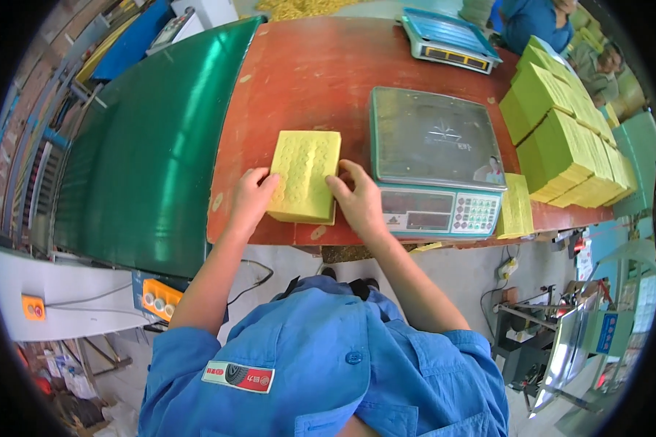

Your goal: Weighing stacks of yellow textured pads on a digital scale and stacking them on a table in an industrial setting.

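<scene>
- The yellow stack of sheets point(305, 176) sits between my hands on the red table point(306, 73), its long axis running away from me.
- My left hand point(251, 198) presses its left edge, fingers curled against it.
- My right hand point(359, 201) clamps the right edge, just beside the scale point(434, 156).

Both hands gripping yellow stack point(305, 176), scale point(434, 156) beside

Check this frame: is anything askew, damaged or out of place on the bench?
The red tabletop has chipped, worn patches along its near edge. A few yellow sheets overhang that edge beside the scale. The yellow stack between both hands looks squared and intact.
</scene>
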A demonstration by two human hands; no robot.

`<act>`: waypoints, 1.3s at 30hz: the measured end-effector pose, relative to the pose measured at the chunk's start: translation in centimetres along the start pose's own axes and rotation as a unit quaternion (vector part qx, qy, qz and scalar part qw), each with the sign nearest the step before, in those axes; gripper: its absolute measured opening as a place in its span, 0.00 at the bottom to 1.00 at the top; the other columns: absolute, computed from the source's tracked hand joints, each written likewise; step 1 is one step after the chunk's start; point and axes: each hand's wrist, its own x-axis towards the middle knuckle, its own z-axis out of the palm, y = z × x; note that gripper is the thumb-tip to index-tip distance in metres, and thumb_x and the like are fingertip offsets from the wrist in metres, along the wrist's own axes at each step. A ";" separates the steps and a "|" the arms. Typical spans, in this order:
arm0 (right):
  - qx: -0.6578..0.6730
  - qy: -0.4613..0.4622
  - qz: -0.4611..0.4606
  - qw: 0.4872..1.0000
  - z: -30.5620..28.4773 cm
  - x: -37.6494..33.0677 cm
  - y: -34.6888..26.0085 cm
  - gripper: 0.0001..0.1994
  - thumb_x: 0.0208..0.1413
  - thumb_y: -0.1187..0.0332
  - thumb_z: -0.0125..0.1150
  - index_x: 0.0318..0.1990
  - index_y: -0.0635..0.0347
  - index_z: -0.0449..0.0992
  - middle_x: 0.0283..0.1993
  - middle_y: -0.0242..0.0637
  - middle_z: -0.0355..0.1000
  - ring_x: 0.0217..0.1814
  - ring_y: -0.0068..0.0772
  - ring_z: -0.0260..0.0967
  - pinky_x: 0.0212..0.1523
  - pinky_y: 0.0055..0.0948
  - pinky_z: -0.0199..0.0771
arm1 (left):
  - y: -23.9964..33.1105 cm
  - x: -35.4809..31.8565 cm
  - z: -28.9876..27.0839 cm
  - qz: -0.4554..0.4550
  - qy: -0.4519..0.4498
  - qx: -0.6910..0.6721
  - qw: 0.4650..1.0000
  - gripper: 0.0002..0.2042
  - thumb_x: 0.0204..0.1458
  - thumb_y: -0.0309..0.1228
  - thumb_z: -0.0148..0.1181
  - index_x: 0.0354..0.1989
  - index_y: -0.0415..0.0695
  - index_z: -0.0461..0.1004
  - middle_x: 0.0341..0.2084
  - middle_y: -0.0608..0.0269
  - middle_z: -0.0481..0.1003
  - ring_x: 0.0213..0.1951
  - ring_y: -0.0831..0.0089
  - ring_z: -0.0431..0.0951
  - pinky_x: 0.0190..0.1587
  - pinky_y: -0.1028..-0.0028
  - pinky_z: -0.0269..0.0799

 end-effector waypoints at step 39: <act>0.092 -0.094 0.047 0.990 2.9 3.8 1.0 0.32 0.65 0.52 0.48 0.67 0.68 0.53 0.66 0.57 0.60 0.68 0.47 0.58 0.66 0.37 0.57 | -0.8 1.9 2.6 -0.190 -0.166 -0.470 0.846 0.21 0.64 0.44 0.44 0.59 0.44 0.66 0.52 0.57 0.73 0.52 0.65 0.74 0.54 0.66 0.70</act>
